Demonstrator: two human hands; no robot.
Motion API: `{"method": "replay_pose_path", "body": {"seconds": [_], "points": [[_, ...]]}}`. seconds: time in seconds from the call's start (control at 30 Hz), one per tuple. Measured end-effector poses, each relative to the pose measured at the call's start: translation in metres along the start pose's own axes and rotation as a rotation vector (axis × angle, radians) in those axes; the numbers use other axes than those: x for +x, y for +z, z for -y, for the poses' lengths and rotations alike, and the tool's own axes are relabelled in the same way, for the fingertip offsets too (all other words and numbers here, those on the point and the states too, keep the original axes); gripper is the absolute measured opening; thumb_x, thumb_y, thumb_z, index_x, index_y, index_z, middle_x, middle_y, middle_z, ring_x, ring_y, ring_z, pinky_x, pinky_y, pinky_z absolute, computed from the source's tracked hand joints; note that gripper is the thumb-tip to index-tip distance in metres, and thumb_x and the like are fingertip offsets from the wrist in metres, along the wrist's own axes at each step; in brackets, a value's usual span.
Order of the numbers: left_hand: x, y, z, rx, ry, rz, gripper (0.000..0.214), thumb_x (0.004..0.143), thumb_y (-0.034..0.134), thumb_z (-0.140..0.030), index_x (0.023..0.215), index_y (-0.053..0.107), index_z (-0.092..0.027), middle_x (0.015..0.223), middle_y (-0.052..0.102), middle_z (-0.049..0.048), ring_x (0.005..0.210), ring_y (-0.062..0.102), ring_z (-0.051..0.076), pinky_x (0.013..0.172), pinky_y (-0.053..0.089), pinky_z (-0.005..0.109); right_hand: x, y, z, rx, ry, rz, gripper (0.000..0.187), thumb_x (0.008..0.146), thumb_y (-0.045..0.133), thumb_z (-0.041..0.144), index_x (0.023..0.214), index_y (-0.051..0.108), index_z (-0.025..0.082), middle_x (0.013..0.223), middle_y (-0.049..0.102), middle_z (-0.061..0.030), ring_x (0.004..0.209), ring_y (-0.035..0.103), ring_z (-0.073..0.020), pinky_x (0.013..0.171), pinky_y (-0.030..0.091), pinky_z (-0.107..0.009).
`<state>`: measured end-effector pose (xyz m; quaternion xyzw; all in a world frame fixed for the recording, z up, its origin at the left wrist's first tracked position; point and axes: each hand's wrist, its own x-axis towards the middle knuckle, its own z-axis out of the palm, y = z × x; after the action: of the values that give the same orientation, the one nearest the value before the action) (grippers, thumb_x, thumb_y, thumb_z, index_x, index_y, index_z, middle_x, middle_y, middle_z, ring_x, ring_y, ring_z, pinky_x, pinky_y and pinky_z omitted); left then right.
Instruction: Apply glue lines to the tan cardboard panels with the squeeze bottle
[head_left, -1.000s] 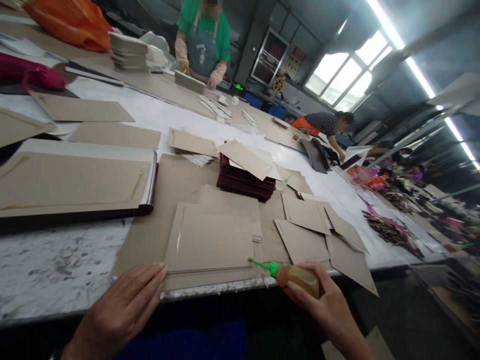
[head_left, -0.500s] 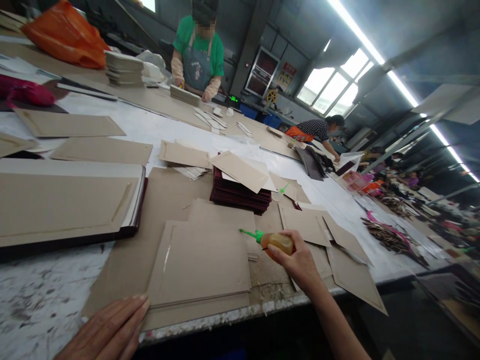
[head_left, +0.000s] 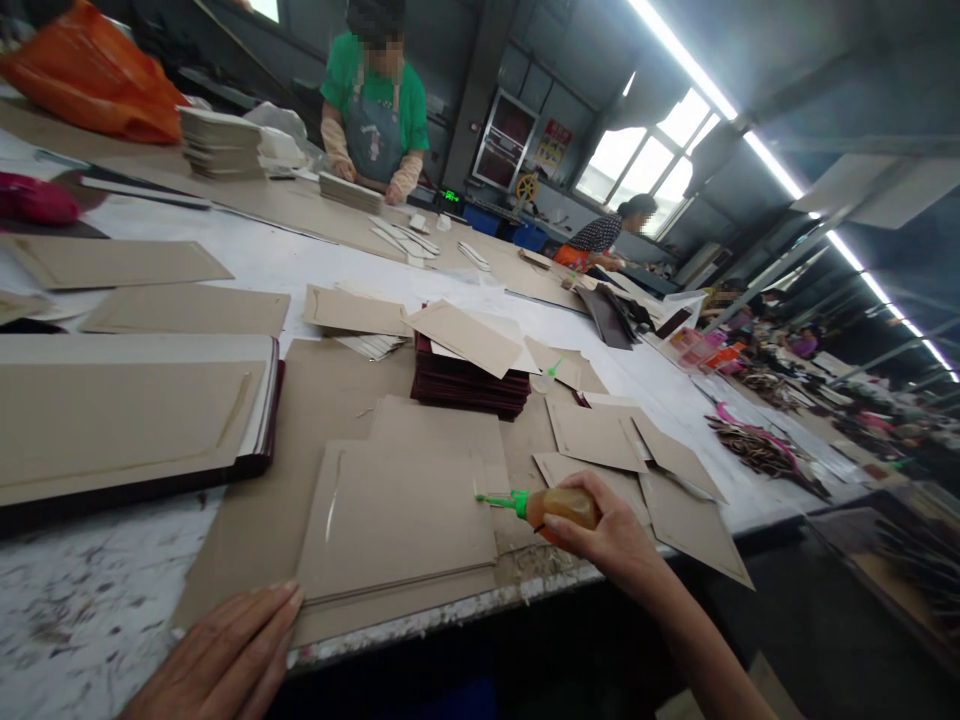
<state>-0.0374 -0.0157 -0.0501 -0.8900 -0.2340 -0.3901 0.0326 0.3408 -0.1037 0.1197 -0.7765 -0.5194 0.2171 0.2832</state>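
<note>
My right hand (head_left: 600, 525) grips a squeeze bottle (head_left: 562, 512) of amber liquid, probably glue, with a green nozzle. It lies nearly level, the nozzle tip at the right edge of the top sheet in a small stack of beige cardboard (head_left: 397, 520). A shiny wet line runs along that sheet's left side, and a shorter one shows by the tip. My left hand (head_left: 225, 650) lies with fingers stretched out at the stack's lower left corner, its fingertips touching the edge.
Behind the stack stands a pile of dark red covers (head_left: 469, 385) with loose sheets on top. A thick stack of boards (head_left: 120, 430) fills the left. More cardboard pieces (head_left: 596, 435) overlap at the right, some past the table edge. A co-worker in a green shirt (head_left: 411, 105) stands across the table.
The nozzle tip has moved down along the sheet's right edge, toward me, and a short wet line now shows there. My left hand stays at the corner. The view has shifted slightly.
</note>
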Motion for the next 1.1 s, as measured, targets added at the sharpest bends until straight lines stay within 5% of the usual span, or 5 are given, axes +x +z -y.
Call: {"method": "replay_pose_path", "body": {"seconds": [0.4, 0.87, 1.1], "points": [[0.003, -0.003, 0.004, 0.007, 0.065, 0.037, 0.037, 0.089, 0.052, -0.022, 0.125, 0.055, -0.013, 0.122, 0.06, 0.0141, 0.112, 0.057, 0.025, 0.103, 0.039, 0.036, -0.048, -0.003, -0.004, 0.007, 0.083, 0.038, 0.03, 0.072, 0.064, 0.042, 0.091, 0.054, 0.02, 0.078, 0.057, -0.0006, 0.072, 0.055, -0.0204, 0.064, 0.042, -0.031], [0.027, -0.018, -0.009, -0.008, 0.061, -0.002, 0.03, 0.088, 0.051, -0.009, 0.117, 0.058, -0.008, 0.113, 0.062, 0.0138, 0.106, 0.059, 0.022, 0.101, 0.04, 0.035, -0.012, 0.029, -0.001, -0.015, 0.02, -0.314, 0.04, 0.066, 0.066, 0.048, 0.092, 0.056, 0.019, 0.09, 0.061, -0.0074, 0.08, 0.058, -0.0254, 0.068, 0.047, -0.036], [0.041, -0.026, -0.019, 0.03, 0.018, -0.011, 0.024, 0.085, 0.052, -0.002, 0.108, 0.06, -0.005, 0.107, 0.064, 0.0153, 0.101, 0.06, 0.024, 0.093, 0.046, 0.039, -0.06, 0.046, 0.034, 0.031, 0.064, -0.172, 0.036, 0.068, 0.067, 0.047, 0.092, 0.058, 0.022, 0.08, 0.063, -0.0022, 0.065, 0.059, -0.0207, 0.06, 0.047, -0.031]]}}
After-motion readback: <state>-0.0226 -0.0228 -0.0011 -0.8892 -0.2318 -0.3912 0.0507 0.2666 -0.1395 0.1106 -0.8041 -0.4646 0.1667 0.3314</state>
